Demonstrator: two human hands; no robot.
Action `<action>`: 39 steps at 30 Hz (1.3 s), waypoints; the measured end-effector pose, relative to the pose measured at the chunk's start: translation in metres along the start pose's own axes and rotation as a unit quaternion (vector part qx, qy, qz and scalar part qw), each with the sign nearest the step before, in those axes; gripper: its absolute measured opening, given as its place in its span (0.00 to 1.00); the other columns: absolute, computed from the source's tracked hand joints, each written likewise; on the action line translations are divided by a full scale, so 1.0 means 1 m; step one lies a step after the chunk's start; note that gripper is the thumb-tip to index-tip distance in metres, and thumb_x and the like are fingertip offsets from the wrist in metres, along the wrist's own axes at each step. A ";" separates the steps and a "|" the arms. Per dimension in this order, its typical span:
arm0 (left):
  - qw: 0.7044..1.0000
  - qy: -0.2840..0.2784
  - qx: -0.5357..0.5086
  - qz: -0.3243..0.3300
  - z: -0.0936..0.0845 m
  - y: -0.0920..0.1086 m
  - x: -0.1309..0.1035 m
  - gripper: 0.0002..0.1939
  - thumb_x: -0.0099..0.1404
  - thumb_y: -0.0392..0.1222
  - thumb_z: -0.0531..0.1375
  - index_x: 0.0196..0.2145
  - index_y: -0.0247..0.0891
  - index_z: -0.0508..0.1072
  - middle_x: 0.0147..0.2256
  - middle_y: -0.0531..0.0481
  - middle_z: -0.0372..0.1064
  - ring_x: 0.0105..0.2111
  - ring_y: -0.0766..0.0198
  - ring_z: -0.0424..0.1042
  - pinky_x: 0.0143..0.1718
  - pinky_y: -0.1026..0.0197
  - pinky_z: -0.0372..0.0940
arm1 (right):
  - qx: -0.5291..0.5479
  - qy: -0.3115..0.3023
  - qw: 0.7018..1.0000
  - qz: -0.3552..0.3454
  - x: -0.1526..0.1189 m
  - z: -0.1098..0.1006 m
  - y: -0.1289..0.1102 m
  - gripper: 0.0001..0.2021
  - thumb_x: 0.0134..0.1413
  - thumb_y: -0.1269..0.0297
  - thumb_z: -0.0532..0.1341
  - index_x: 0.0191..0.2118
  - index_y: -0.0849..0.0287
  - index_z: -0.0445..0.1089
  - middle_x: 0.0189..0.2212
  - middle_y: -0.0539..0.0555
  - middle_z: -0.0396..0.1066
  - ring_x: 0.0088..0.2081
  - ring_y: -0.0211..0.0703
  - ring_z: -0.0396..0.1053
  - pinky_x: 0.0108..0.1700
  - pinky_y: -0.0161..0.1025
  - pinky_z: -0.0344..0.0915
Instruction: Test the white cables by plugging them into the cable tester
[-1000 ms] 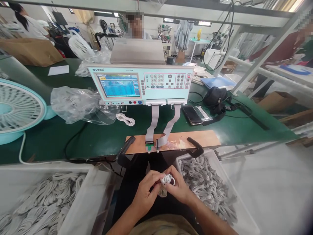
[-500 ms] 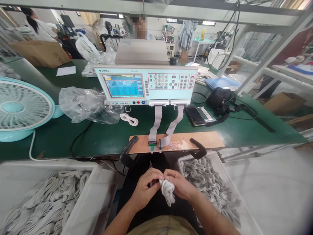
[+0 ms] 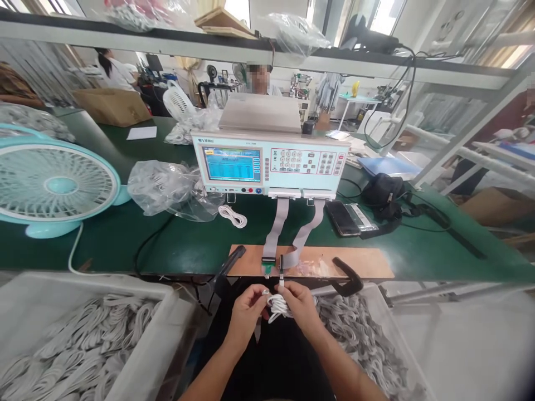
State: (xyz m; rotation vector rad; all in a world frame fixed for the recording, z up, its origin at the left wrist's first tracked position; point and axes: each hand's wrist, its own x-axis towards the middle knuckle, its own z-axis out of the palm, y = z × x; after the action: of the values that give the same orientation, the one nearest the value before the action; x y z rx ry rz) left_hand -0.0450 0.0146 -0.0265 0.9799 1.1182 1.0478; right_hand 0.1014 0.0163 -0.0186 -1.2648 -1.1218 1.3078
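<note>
Vs ½ sec ago: hands have moved up to bench edge, & the white, looped, thin-cord cable (image 3: 278, 305), then clear of the board, now has its white plug (image 3: 281, 283) up at the small black, silver-tipped socket (image 3: 281, 268), 12 o'clk from hands; view's tilted up too. All clock pos. from hands: flat orange-brown wooden board (image 3: 371, 264) at 12, w/ black angled clamps (image 3: 229, 264) crowding it at 10 & 2. Small green circuit board (image 3: 268, 268) just L of socket; grey flat ribbon cables (image 3: 278, 225) run up to pale-blue boxy tester (image 3: 307, 181), 12. Loose white cord coil (image 3: 233, 216) at 11, lt-blue plastic fan (image 3: 61, 186) at 10, black flat phone (image 3: 343, 218) b/w 1 & 2. White plastic bins of cords: 9 (image 3: 152, 340) & 4 (image 3: 396, 333). L hand (image 3: 249, 309): nearly closed, thumb/index pinching a small silver-tipped cable end. R hand (image 3: 301, 306): curled, gripping plug, cable bunched b/w hands; can't tell how far plug's seated.
</note>
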 end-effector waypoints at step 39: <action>0.995 0.088 -0.043 0.003 0.030 -0.006 0.019 0.17 0.55 0.52 0.61 0.19 0.35 0.70 0.18 0.54 0.63 0.22 0.67 0.62 0.26 0.65 0.59 | 0.214 0.025 0.964 0.155 0.004 0.000 -0.003 0.17 0.30 0.56 0.75 0.29 0.60 0.77 0.23 0.52 0.74 0.25 0.39 0.69 0.28 0.34 0.65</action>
State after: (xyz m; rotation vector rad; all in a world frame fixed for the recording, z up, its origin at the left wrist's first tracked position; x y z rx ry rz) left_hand -0.0123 0.0294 -0.0309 0.8353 1.2037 1.1964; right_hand 0.1017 0.0205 -0.0164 -1.1638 -0.5707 1.6349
